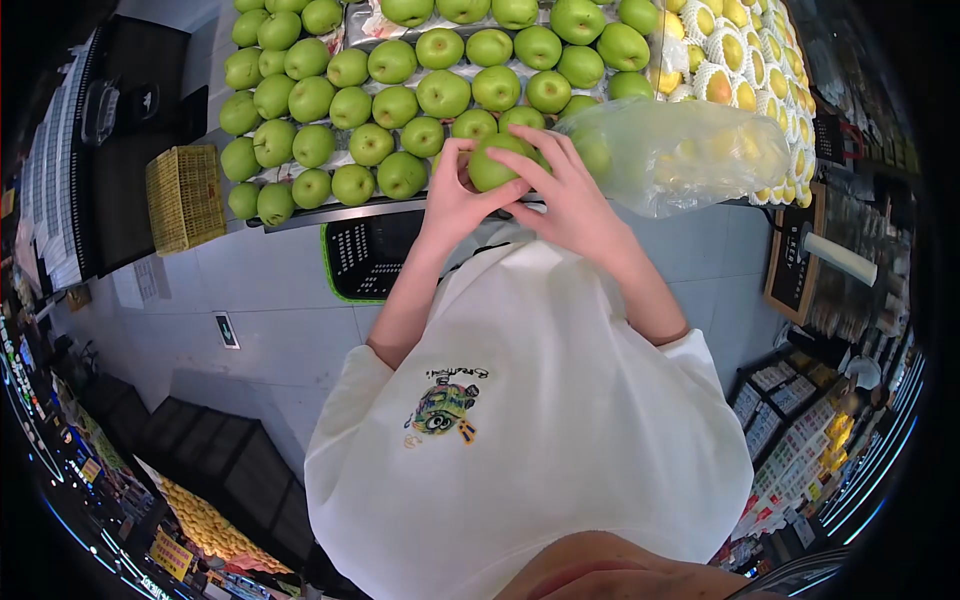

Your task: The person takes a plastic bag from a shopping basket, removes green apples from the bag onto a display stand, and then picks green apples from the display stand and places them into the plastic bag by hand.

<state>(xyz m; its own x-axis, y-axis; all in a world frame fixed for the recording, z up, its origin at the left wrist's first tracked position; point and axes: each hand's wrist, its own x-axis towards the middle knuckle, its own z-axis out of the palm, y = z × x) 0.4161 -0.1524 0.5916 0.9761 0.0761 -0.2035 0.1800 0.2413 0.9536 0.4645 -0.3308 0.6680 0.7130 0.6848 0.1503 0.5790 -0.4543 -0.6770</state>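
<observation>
A green apple [496, 163] is between my two hands, in front of the rows of fruit. My left hand [452, 195] curls around its left side, fingers closed against it. From the right, my right hand [562, 192] grips the same apple, with fingers over the top and thumb beneath. A clear plastic bag [690, 150] lies just right of my right hand, over the display edge. Something green shows through its near end; whether it is inside or behind cannot be told.
Rows of green apples [443, 92] fill the display ahead. Yellow fruit in white foam nets [735, 50] sits to the right. Under the display edge is a black basket with a green rim [327, 262]. A woven basket [187, 198] stands at the left, a signboard [797, 255] at the right.
</observation>
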